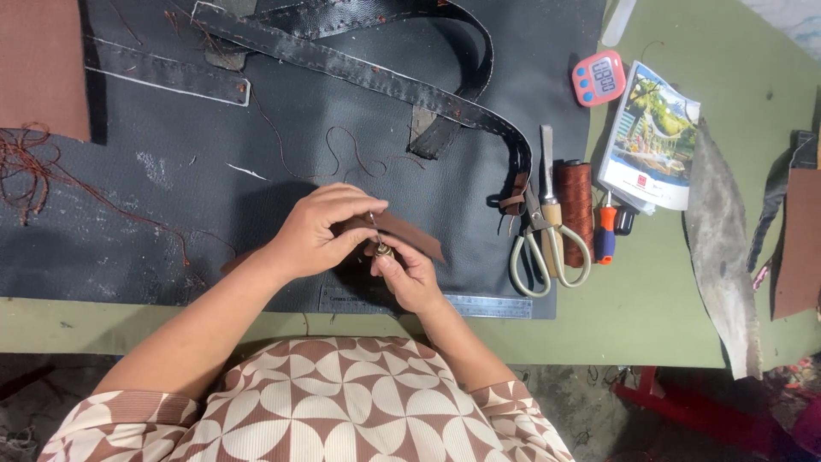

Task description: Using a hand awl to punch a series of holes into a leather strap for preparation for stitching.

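- A black leather sheet [282, 145] is covering the green table [684, 325].
- The left hand [321, 229] is pinching a brown leather strip [406, 231] in its grip, above the sheet.
- The right hand [409, 272] is pinching a needle [374, 224] at the strip, a thimble [382, 250] on its finger.

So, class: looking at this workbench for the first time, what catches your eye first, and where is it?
At the centre, the left hand and right hand pinch a small brown leather piece over a large dark leather sheet. To the right lie scissors beside a spool of brown thread, with a red digital timer above them.
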